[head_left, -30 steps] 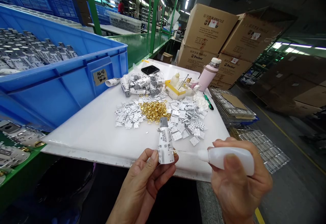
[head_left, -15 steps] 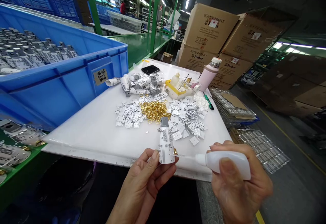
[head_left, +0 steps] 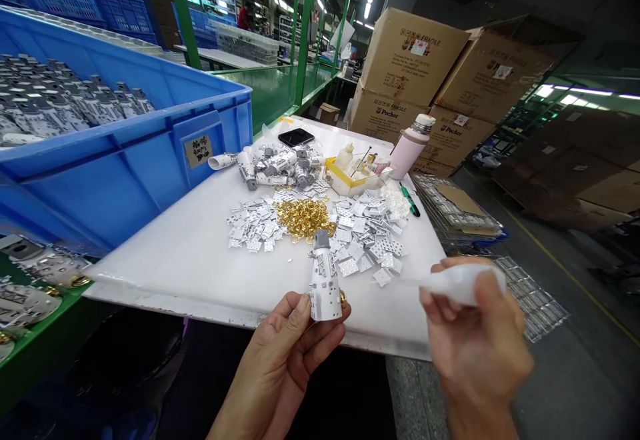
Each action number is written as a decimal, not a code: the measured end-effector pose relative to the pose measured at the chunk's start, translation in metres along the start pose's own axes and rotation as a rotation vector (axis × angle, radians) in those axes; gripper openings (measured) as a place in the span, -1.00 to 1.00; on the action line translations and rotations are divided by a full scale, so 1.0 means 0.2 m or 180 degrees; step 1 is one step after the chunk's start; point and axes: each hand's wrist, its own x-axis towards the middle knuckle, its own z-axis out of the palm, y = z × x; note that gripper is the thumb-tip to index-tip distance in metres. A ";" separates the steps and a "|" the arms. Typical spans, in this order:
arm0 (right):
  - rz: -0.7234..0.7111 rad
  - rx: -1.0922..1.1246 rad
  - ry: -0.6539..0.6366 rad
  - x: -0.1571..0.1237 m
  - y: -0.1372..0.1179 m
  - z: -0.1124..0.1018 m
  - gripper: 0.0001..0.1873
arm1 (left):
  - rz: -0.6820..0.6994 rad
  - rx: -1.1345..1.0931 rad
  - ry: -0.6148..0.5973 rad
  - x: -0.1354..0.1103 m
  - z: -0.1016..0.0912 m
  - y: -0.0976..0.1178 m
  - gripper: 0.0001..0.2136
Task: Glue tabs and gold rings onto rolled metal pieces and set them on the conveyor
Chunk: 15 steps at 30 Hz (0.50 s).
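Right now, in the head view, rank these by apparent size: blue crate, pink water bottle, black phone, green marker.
Largest first: blue plastic crate, pink water bottle, then black smartphone and green marker, too alike to rank.

Blue plastic crate (head_left: 125,153), left, holding rows of grey-and-white rolled pieces (head_left: 65,100). White board (head_left: 165,273), with black phone (head_left: 296,137) at far edge. Yellow tray (head_left: 337,177), far, beside pink flask (head_left: 409,148). Green marker (head_left: 410,200), right edge. Gold rings (head_left: 304,220), mid-board. Cardboard cartons (head_left: 413,57), stacked far right.
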 end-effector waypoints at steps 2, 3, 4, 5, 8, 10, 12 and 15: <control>0.0478 0.0249 -0.0047 0.10 0.04 -0.09 -0.79 | 0.0013 0.0013 0.0057 -0.01 0.00 0.01 -0.86; 0.0614 0.0101 -0.0118 0.14 0.07 -0.14 -0.78 | 0.0011 0.0015 0.0082 -0.02 0.00 0.02 -0.86; 0.0653 -0.0255 -0.0211 0.19 0.11 -0.20 -0.74 | 0.0010 0.0009 0.0102 -0.02 0.00 0.03 -0.85; 0.0592 -0.0751 -0.0298 0.23 0.15 -0.25 -0.68 | 0.0025 -0.0003 0.0120 -0.02 -0.01 0.04 -0.86; 0.0146 -0.2175 -0.0312 0.33 0.29 -0.39 -0.55 | 0.0141 -0.0072 0.0177 -0.01 -0.07 0.06 -0.91; -0.0038 -0.3015 -0.0347 0.36 0.36 -0.45 -0.54 | 0.0208 -0.0164 0.0227 0.00 -0.11 0.08 -0.93; -0.0153 -0.3717 -0.0521 0.36 0.39 -0.47 -0.56 | 0.0280 -0.0260 0.0354 0.00 -0.16 0.11 -0.94; -0.0349 -0.3892 -0.0583 0.33 0.36 -0.45 -0.51 | 0.0498 -0.0310 0.0657 -0.01 -0.21 0.19 -0.93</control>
